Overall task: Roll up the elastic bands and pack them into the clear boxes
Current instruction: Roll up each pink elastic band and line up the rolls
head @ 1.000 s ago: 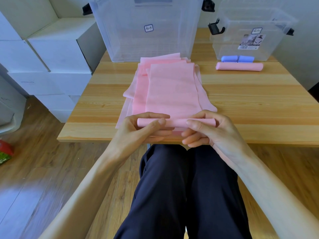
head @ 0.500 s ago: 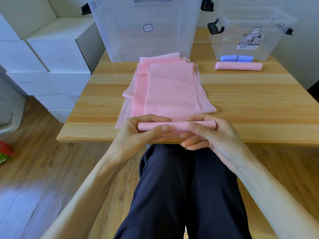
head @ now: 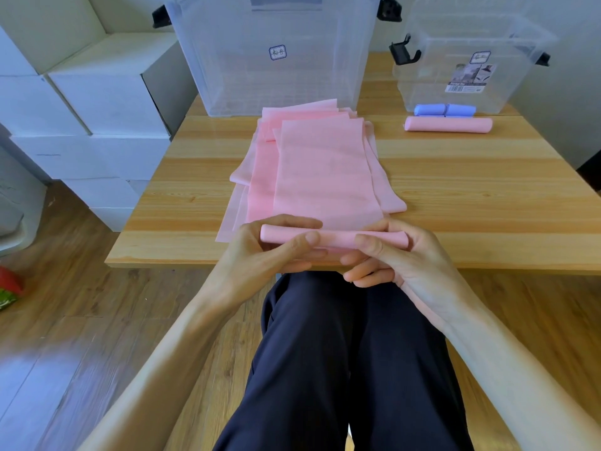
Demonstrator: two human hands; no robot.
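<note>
A pink roll, slightly fatter than before, is held in both grips, left hand and right hand; rolling is progressing.

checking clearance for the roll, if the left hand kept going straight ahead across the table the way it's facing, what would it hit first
Likely the big clear box at the table's far edge. Before that, the left hand would only slide over the flat pink bands, lying low in its path. Depth is hard to judge.
</note>
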